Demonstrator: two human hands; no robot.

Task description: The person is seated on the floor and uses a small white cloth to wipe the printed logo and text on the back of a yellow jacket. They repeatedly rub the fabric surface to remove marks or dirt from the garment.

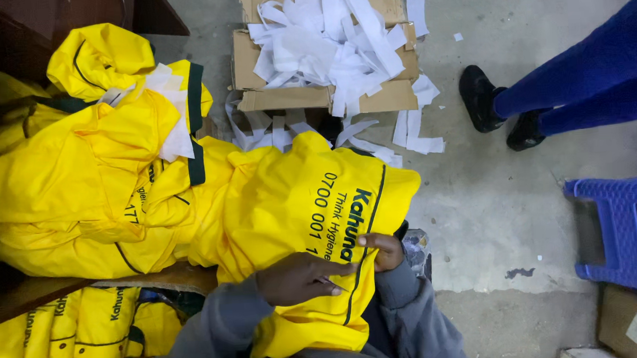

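Yellow garment (298,210): shiny fabric, dark green piping along a seam, dark printed lettering across the panel. It lies crumpled over the person's lap, lower centre of the view, its upper end running into a heap of like yellow garments (75,179) on the left.

Left hand (299,278): lies flat on top of the garment, fingers together and stretched to the right, pressing the cloth near the piping. A thin dark object seems to sit under the fingertips; too small to tell what it is. Not closed around the cloth.

Right hand (383,250): at the garment's right edge, fingers curled, pinching the fabric just beside the piped seam. Thumb side hidden by the cloth. Both hands nearly touch each other.

Grey sleeves (210,340) cover both forearms.

Around:
- More folded yellow garments (48,343) at lower left.
- Flattened cardboard (313,91) on the concrete floor above the lap, heaped with white paper strips (331,31).
- Blue plastic stool (620,234) at right.
- Another person's legs in blue trousers (592,74) with black shoes (479,99), upper right, well apart from the hands.
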